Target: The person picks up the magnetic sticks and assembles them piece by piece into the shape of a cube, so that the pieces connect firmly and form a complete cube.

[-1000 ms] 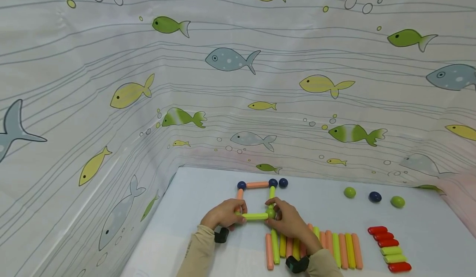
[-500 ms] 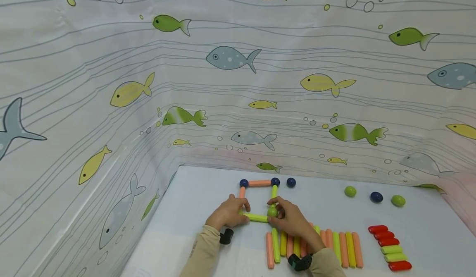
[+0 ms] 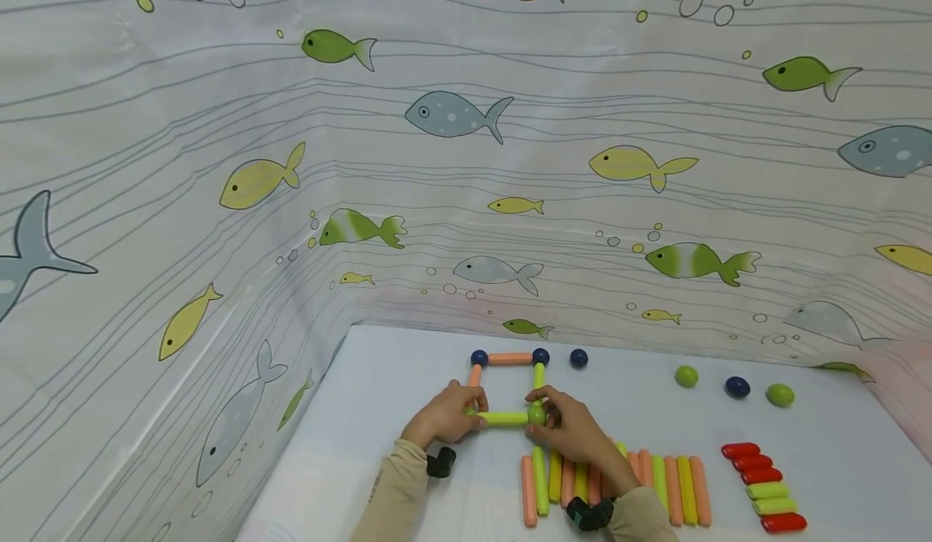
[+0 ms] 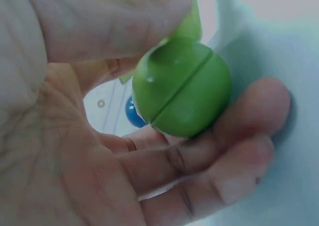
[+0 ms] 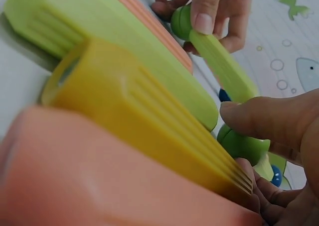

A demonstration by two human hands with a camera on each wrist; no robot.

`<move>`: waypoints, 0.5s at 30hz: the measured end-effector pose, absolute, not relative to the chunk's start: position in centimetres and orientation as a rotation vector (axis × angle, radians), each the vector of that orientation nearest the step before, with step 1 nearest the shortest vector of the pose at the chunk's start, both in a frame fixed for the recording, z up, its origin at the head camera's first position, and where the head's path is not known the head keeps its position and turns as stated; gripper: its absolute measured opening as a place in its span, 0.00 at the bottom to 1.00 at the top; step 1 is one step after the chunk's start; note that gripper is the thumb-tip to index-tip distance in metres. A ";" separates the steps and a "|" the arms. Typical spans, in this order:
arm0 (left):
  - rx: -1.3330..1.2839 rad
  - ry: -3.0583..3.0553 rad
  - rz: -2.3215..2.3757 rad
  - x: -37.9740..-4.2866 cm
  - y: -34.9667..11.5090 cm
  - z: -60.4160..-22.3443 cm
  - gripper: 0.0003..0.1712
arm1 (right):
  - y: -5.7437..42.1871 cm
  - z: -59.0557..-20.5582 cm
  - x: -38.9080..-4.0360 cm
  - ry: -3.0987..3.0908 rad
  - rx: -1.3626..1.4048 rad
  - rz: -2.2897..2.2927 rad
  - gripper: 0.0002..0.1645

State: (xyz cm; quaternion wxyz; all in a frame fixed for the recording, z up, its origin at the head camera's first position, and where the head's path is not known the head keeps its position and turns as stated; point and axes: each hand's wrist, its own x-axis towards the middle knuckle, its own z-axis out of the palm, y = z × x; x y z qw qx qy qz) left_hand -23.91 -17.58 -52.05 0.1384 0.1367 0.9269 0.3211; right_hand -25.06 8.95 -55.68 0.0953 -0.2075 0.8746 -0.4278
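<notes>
A four-sided frame of rods and balls lies on the white table. My left hand holds its near left corner, thumb on a lime rod and fingers around a green ball, seen close up in the left wrist view. At the near right corner, my right hand pinches another green ball between thumb and fingers, where the lime rod meets it. Navy balls form both far corners, joined by a peach rod. A second peach rod makes the left side, a lime rod the right.
A loose navy ball lies right of the frame. Peach, yellow and lime rods stand in a row under and beside my right forearm. Farther right are loose balls and short red and lime pieces. Fish-patterned sheeting encloses the table.
Both hands and the frame have shifted slightly right. The loose navy ball has rolled right, away from the far right corner. The near lime rod tilted briefly and now lies level between the green balls.
</notes>
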 end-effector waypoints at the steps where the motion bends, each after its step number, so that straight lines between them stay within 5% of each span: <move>1: 0.399 2.680 0.938 -23.9 -17.4 -52.0 0.07 | 9.0 -55.7 -25.1 2.592 -0.618 -1.263 0.26; 15: 0.330 2.754 0.841 -23.7 -16.8 -51.8 0.08 | 9.6 -55.7 -25.3 2.566 -0.612 -1.248 0.18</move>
